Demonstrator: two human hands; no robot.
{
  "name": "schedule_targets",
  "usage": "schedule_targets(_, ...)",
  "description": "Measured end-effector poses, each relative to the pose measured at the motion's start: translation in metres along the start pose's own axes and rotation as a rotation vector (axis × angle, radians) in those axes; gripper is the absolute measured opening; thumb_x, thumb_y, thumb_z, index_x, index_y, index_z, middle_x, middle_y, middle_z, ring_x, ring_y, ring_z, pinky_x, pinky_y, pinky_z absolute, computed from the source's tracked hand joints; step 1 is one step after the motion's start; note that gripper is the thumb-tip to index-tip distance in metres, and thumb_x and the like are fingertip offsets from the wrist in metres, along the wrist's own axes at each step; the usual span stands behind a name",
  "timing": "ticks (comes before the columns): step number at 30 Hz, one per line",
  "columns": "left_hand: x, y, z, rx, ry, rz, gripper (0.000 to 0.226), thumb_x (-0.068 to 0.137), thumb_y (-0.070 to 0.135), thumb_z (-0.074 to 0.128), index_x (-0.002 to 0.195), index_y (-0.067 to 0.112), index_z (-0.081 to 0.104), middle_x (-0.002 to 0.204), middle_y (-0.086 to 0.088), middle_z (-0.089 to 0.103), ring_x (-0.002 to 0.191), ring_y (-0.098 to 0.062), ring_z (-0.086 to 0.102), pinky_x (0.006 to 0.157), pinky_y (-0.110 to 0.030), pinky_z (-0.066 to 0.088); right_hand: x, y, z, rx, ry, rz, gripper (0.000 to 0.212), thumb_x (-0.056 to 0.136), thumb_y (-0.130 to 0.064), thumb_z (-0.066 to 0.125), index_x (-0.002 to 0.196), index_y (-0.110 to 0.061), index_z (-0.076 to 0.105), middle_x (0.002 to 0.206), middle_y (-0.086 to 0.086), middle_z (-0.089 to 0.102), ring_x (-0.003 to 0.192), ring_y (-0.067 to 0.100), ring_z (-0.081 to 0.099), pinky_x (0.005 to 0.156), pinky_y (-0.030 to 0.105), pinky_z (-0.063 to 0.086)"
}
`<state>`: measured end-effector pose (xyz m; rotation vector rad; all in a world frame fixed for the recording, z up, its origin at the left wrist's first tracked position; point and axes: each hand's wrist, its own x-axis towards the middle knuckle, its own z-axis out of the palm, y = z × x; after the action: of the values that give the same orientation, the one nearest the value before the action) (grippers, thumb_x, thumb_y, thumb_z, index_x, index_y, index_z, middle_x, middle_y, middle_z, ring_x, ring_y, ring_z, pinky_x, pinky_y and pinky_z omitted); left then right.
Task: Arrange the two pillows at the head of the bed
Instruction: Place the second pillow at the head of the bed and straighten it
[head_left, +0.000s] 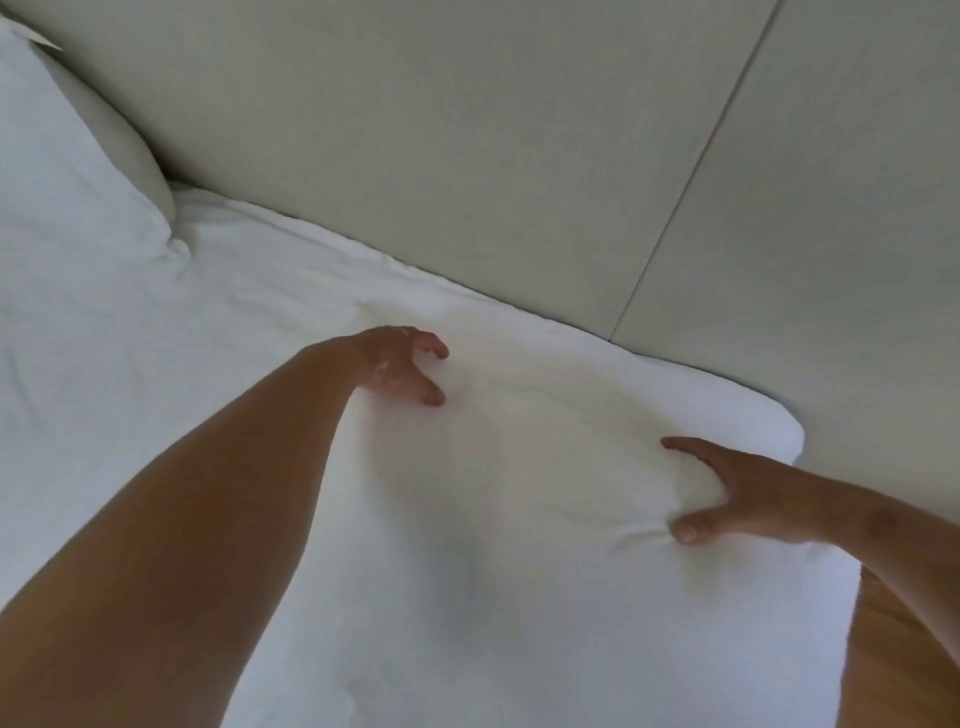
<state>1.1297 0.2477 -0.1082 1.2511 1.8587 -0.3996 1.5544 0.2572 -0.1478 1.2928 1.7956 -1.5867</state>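
We have one pillow (545, 493) lying flat at the centre and toward four o'clock of the view, its far edge touching the padded headboard (467, 130). Our left hand (400, 366) rests on it at about twelve o'clock of the pillow, fingers curled and spread, pressing rather than gripping as far as we can tell. Our right hand (727, 493) sits at its three o'clock side, thumb and fingers spread wide and dug into the soft cover, bunching it a little. The second pillow (78, 156) leans against the headboard at ten o'clock, well apart from the first, on the white sheet (182, 338). We judge the task nearly done: both pillows are at the head, and what seems left is settling and squaring this one, perhaps propping it upright to match.
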Motion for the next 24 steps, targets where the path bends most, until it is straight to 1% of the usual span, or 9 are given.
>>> schedule_targets(3, 0.030, -0.007, -0.011, -0.024, -0.130, -0.069, 0.088, 0.065, 0.033, 0.096, 0.145, 0.034, 0.058, 0.147, 0.000, 0.055, 0.105, -0.024, 0.066, 0.089, -0.034, 0.057, 0.001, 0.005, -0.002, 0.051, -0.013, 0.074, 0.116, 0.044, -0.079, 0.090, 0.142, -0.062, 0.030, 0.130, -0.034, 0.055, 0.120, 0.005, 0.059, 0.072, 0.015, 0.055)
schedule_targets(4, 0.039, -0.010, -0.012, -0.007, -0.150, -0.082, 0.094, 0.062, 0.035, 0.098, 0.146, 0.033, 0.058, 0.141, 0.000, 0.059, 0.103, -0.023, 0.067, 0.088, -0.034, 0.057, 0.003, 0.010, -0.002, 0.041, 0.013, 0.086, 0.111, 0.044, -0.079, 0.090, 0.139, -0.061, 0.034, 0.129, -0.033, 0.056, 0.123, 0.008, 0.059, 0.074, 0.018, 0.056)
schedule_targets(7, 0.054, -0.011, -0.006, 0.221, -0.088, -0.113, 0.106, 0.062, 0.060, 0.094, 0.155, 0.033, 0.050, 0.150, 0.000, 0.055, 0.137, -0.029, 0.057, 0.114, -0.043, 0.046, 0.013, 0.026, 0.001, -0.029, 0.143, 0.111, 0.104, 0.037, -0.084, 0.088, 0.130, -0.050, 0.058, 0.122, -0.026, 0.068, 0.120, 0.012, 0.063, 0.098, 0.029, 0.048)
schedule_targets(9, 0.057, -0.011, 0.006, 0.314, -0.022, -0.124, 0.115, 0.059, 0.074, 0.087, 0.158, 0.029, 0.047, 0.164, -0.001, 0.047, 0.150, -0.029, 0.046, 0.123, -0.045, 0.035, 0.016, 0.024, 0.007, -0.040, 0.191, 0.136, 0.085, 0.047, -0.073, 0.095, 0.121, -0.044, 0.065, 0.116, -0.021, 0.072, 0.114, 0.013, 0.066, 0.097, 0.029, 0.047)
schedule_targets(12, 0.049, -0.011, 0.015, 0.388, -0.002, -0.116, 0.131, 0.040, 0.092, 0.078, 0.151, 0.027, 0.056, 0.159, 0.000, 0.053, 0.149, -0.030, 0.047, 0.124, -0.052, 0.031, 0.015, 0.018, 0.016, -0.047, 0.224, 0.142, 0.083, 0.044, -0.072, 0.097, 0.115, -0.037, 0.074, 0.109, -0.020, 0.075, 0.109, 0.013, 0.068, 0.092, 0.028, 0.048)
schedule_targets(16, 0.019, -0.019, -0.006, 0.350, 0.019, -0.044, 0.057, 0.054, 0.068, 0.090, 0.085, 0.022, 0.079, 0.101, -0.008, 0.077, 0.102, -0.032, 0.069, 0.103, -0.046, 0.053, -0.011, 0.010, 0.025, -0.006, 0.296, 0.150, 0.065, 0.036, -0.072, 0.096, 0.088, -0.037, 0.079, 0.092, -0.018, 0.079, 0.097, 0.009, 0.072, 0.088, 0.031, 0.057)
schedule_targets(20, -0.026, -0.030, -0.035, 0.413, 0.077, 0.019, 0.056, 0.046, 0.079, 0.071, 0.070, 0.028, 0.072, 0.084, 0.000, 0.073, 0.094, -0.028, 0.067, 0.094, -0.046, 0.057, -0.052, -0.008, 0.019, -0.048, 0.385, 0.145, 0.072, 0.033, -0.079, 0.086, 0.085, -0.030, 0.083, 0.082, -0.013, 0.081, 0.087, 0.006, 0.074, 0.086, 0.039, 0.062)
schedule_targets(22, -0.056, -0.025, -0.047, 0.467, 0.071, 0.032, 0.052, 0.059, 0.076, 0.073, 0.085, 0.031, 0.075, 0.098, 0.001, 0.075, 0.106, -0.031, 0.066, 0.099, -0.044, 0.054, -0.072, -0.021, 0.011, -0.077, 0.421, 0.148, 0.066, 0.035, -0.079, 0.087, 0.081, -0.031, 0.082, 0.079, -0.012, 0.080, 0.085, 0.007, 0.074, 0.082, 0.038, 0.062)
schedule_targets(24, -0.082, -0.015, -0.059, 0.504, 0.123, 0.036, 0.062, 0.081, 0.062, 0.077, 0.131, 0.024, 0.071, 0.138, -0.004, 0.068, 0.132, -0.032, 0.059, 0.111, -0.040, 0.046, -0.090, -0.037, 0.002, -0.119, 0.455, 0.150, 0.058, 0.040, -0.075, 0.090, 0.077, -0.032, 0.080, 0.076, -0.011, 0.078, 0.081, 0.007, 0.073, 0.076, 0.035, 0.060)
